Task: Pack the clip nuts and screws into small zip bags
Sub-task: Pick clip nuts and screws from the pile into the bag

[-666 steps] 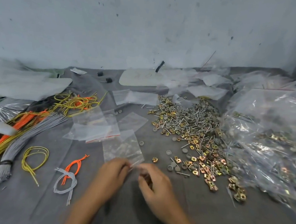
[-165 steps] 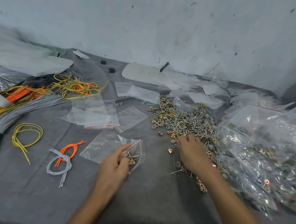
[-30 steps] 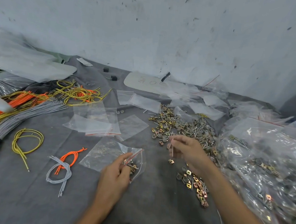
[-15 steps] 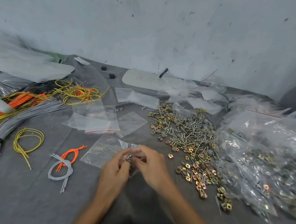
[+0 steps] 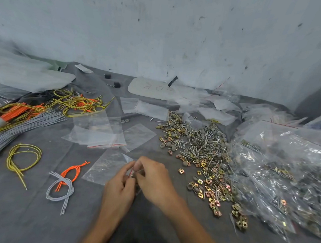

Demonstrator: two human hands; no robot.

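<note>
The person is working with arms uncovered, and only the hands and forearms are coming into view. The left hand (image 5: 119, 190) and the right hand (image 5: 156, 183) are both showing bare across the backs, knuckles and fingers. The left forearm (image 5: 102, 228) is running bare from the wrist to the bottom edge, and the right forearm (image 5: 192, 228) likewise, looking the broader of the two in this wide view. Knuckle ridges are standing out on the back of the right hand, and its thumbnail (image 5: 137, 165) is showing at the top. Blur is softening the fingertips, so finer marks are staying unclear.
</note>
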